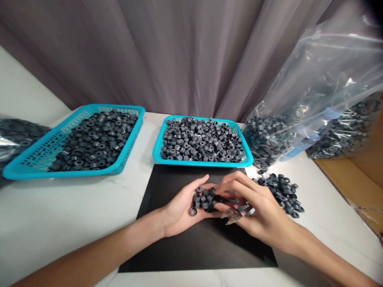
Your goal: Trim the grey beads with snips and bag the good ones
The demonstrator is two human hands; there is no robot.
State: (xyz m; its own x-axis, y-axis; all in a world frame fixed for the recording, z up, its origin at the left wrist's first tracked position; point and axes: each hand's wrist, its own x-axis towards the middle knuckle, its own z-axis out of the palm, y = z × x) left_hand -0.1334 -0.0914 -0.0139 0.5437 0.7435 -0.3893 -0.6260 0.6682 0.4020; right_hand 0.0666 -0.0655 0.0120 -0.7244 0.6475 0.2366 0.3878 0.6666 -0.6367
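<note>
My left hand [182, 211] lies palm up over a black mat [191, 251], cupping a small heap of dark grey plastic rings [206, 198]. Over its fingers hovers my right hand [257, 203], fingers bent and curled inward beside the heap. Shiny, partly see-through pointed pieces [235, 217] show at the right fingertips; blur and overlap hide whether they are long nails or something held. The left fingertips are hidden behind the right hand. A loose pile of the same rings [284, 193] sits on the white table just right of my right hand.
Behind the mat stands a turquoise basket [203, 164] full of rings; another turquoise basket [74, 174] of rings is at left. Clear plastic bags [317, 75] of rings stand at right, by a cardboard box [353, 191]. Another bag [18, 135] sits far left. A grey curtain [179, 56] hangs behind.
</note>
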